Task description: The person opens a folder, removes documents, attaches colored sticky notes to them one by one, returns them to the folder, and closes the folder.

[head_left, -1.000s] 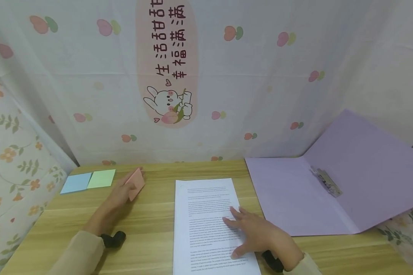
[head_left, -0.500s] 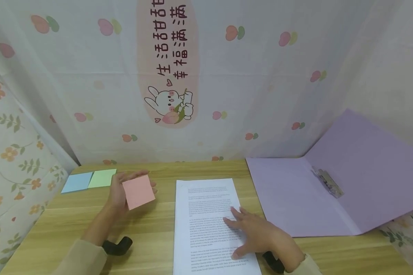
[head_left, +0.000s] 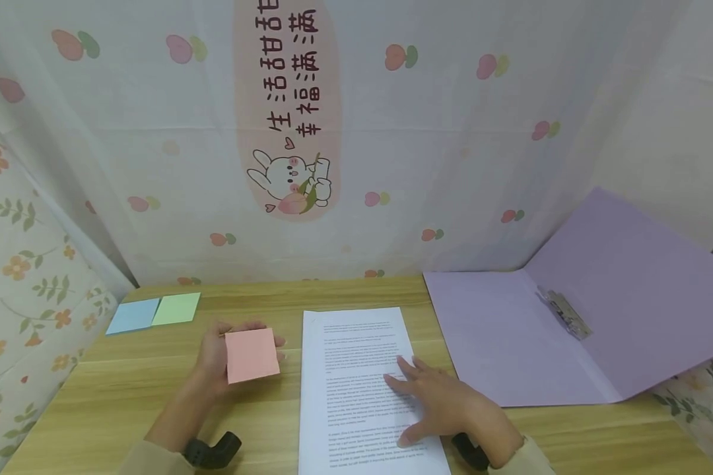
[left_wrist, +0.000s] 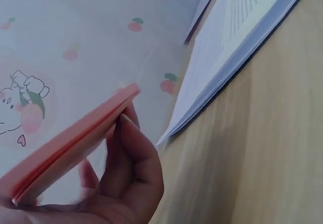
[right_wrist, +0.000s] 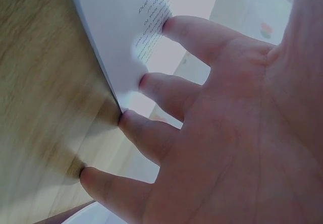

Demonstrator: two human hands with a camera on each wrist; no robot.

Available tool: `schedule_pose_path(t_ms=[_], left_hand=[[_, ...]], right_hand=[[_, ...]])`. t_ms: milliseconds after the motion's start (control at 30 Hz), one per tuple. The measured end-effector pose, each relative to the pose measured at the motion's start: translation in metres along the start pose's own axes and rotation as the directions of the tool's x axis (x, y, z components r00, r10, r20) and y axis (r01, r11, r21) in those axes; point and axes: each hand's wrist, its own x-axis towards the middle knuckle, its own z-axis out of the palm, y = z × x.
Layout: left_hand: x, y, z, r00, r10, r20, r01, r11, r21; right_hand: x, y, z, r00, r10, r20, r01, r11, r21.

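Observation:
In my left hand point(head_left: 214, 353) is a pink sticky note pad point(head_left: 252, 356), its square face turned up toward the head camera. The left wrist view shows the pad point(left_wrist: 70, 138) edge-on, with curled fingers point(left_wrist: 141, 158) gripping it from beneath and its layered sheets visible. My right hand point(head_left: 442, 402) is spread over the right side of a stack of printed paper point(head_left: 356, 389). In the right wrist view the fingers point(right_wrist: 161, 93) reach down at the paper's edge, some on the sheet and one on the wooden table.
A blue sticky note pad point(head_left: 133, 316) and a green one point(head_left: 177, 308) lie side by side at the table's back left. At the right, a purple folder point(head_left: 487, 330) lies open, its cover raised, with a metal clip point(head_left: 564, 315). A patterned curtain point(head_left: 356, 165) hangs behind the table point(head_left: 113, 409).
My left hand has turned the pink pad from edge-on to face up and carried it right and nearer, toward the paper. The right hand has stayed in place.

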Motion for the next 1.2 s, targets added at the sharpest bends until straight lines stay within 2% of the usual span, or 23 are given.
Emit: schedule_pose_path(t_ms=[67, 133, 233, 333, 367, 433, 567, 633, 867, 1033, 1200], left_hand=[[0.001, -0.003, -0.003, 0.999, -0.01, 0.047, 0.011, 1.0, -0.029], [0.004, -0.006, -0.007, 0.99, -0.022, 0.14, 0.031, 0.998, -0.058], [0.01, -0.011, -0.011, 0.956, -0.011, 0.295, 0.035, 0.996, -0.077], [0.015, -0.014, -0.013, 0.925, 0.011, 0.381, 0.029, 0.995, -0.098], [0.016, -0.015, -0.013, 0.921, 0.016, 0.39, 0.03, 0.994, -0.109], [0.016, -0.016, -0.011, 0.924, 0.022, 0.383, 0.028, 0.992, -0.126], [0.015, -0.016, -0.007, 0.946, 0.03, 0.323, 0.016, 0.99, -0.139], [0.014, -0.016, -0.005, 0.949, 0.036, 0.312, 0.006, 0.991, -0.133], [0.015, -0.014, 0.001, 0.924, 0.076, 0.374, -0.021, 0.989, -0.149], [0.015, -0.014, 0.007, 0.92, 0.076, 0.384, -0.014, 0.986, -0.164], [0.015, -0.018, 0.009, 0.9, 0.077, 0.429, 0.001, 0.984, -0.179]], right_hand=[[0.0, 0.0, 0.0, 1.0, -0.001, 0.004, 0.001, 1.0, -0.004], [0.0, 0.0, 0.0, 1.0, -0.003, 0.007, 0.003, 1.0, -0.007], [-0.001, -0.001, 0.0, 1.0, 0.003, 0.006, -0.003, 1.0, -0.012], [-0.001, -0.002, 0.0, 1.0, 0.005, -0.001, -0.005, 1.0, -0.028], [-0.001, -0.003, 0.001, 1.0, 0.006, -0.004, -0.006, 0.999, -0.031], [-0.001, -0.003, 0.001, 1.0, 0.004, -0.009, -0.004, 0.999, -0.036], [-0.001, -0.003, 0.002, 1.0, -0.006, -0.017, 0.005, 0.999, -0.036], [-0.001, -0.003, 0.002, 1.0, -0.011, -0.018, 0.01, 0.999, -0.038], [-0.004, -0.001, 0.001, 1.0, -0.015, 0.006, 0.015, 0.999, -0.046], [-0.005, -0.002, -0.002, 1.0, -0.004, 0.017, 0.004, 0.999, -0.039], [-0.006, -0.006, -0.004, 1.0, -0.009, 0.016, 0.01, 0.999, -0.049]])
